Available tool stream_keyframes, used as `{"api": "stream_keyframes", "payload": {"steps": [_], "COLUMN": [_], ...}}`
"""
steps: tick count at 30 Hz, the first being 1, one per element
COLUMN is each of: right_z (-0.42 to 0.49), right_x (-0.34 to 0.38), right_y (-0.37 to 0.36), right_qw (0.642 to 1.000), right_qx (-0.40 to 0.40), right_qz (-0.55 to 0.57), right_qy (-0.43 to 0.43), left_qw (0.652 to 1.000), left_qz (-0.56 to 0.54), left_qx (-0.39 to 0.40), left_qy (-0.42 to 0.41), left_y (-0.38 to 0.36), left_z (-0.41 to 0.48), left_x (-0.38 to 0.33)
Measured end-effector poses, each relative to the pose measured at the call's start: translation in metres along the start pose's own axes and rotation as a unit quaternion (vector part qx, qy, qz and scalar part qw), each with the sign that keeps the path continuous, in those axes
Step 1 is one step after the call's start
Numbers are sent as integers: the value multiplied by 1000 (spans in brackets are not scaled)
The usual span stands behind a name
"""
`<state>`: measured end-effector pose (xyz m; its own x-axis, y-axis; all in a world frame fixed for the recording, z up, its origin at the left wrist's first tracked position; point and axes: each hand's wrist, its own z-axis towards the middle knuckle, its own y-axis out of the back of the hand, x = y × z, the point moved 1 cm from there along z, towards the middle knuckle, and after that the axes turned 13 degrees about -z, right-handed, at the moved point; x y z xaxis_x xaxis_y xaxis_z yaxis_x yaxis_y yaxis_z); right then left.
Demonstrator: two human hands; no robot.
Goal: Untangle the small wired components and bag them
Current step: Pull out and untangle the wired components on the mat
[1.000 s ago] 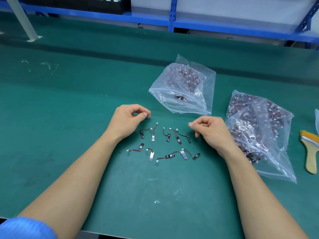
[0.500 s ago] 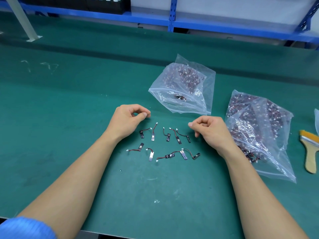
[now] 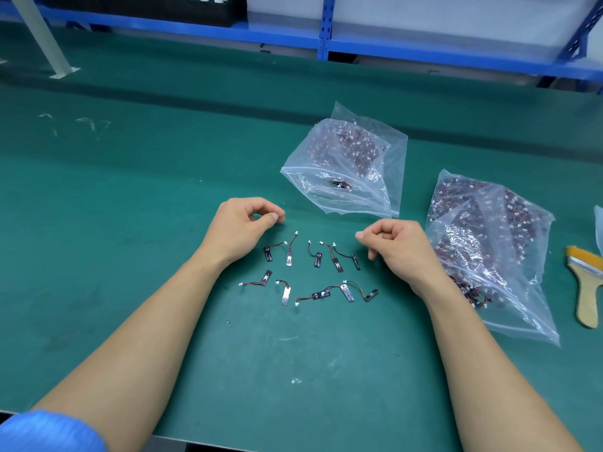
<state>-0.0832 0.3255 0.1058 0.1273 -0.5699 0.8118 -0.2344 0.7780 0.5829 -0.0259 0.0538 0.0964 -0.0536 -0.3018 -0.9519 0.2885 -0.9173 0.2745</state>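
Observation:
Several small wired components (image 3: 315, 272), each a dark strip with a thin red-black wire and white plug, lie separated in two rows on the green mat. My left hand (image 3: 241, 228) rests at the upper left of them, fingers curled, thumb against forefinger, nothing seen in it. My right hand (image 3: 396, 249) sits at their right, fingers loosely curled, also holding nothing. A clear plastic bag (image 3: 349, 164) partly filled with such parts lies just beyond the rows. A fuller clear bag (image 3: 489, 243) lies to the right, its mouth spilling parts beside my right wrist.
A wooden-handled brush (image 3: 587, 282) with yellow bristles lies at the far right. A blue shelf frame (image 3: 326, 31) runs along the back. A white post (image 3: 45, 37) stands at the back left. The mat's front edge (image 3: 228, 443) is near my elbows.

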Motion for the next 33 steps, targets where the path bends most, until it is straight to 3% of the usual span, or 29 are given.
{"api": "stream_keyframes", "payload": {"steps": [33], "right_z": [1], "right_x": [-2], "right_y": [0], "right_qw": [1000], "right_qx": [0], "right_qz": [-3], "right_qy": [3], "left_qw": [1000], "left_qz": [9], "left_qx": [1], "left_qy": [-1], "left_y": [0], "left_z": [-1], "left_x": [-1]}}
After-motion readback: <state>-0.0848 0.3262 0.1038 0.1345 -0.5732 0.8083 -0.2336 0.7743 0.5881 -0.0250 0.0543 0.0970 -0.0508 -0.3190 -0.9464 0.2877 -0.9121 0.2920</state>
